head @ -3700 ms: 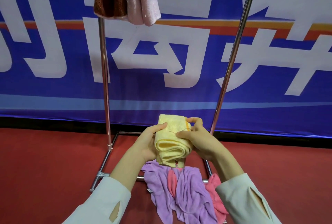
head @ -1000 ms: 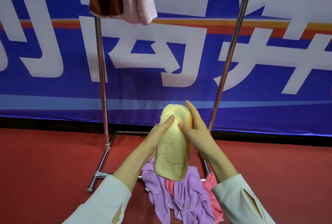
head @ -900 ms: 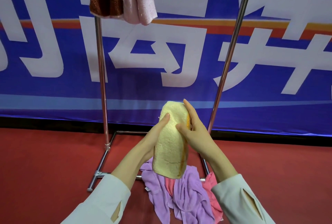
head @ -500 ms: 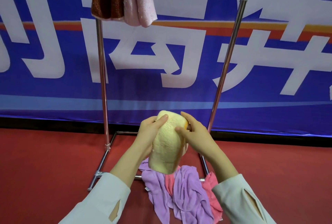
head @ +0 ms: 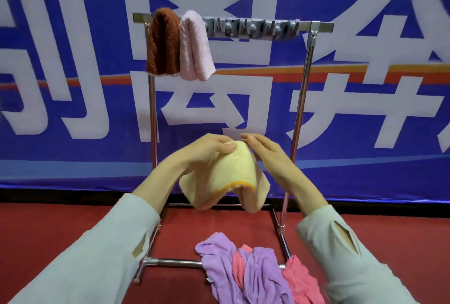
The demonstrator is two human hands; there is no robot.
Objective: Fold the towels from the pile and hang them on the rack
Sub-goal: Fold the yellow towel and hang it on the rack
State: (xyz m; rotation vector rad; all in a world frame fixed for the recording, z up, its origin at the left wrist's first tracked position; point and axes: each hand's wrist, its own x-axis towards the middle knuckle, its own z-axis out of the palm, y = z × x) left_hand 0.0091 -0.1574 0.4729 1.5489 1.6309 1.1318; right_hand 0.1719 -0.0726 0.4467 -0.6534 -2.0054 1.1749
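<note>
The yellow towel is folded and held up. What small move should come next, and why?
Probably lift the yellow towel to the top bar, just right of the pink towel: it looks folded, left hand and right hand hold it, and that part holds no towel.

We count one rack (head: 300, 108). Two towels hang on its top bar: one brown towel (head: 162, 43), one pink towel (head: 196, 47). Before the rack are one yellow towel (head: 224, 172) and two hands: left hand (head: 207, 150), right hand (head: 267, 157). At its foot lies one pile (head: 255, 274); we cannot count its towels.
</note>
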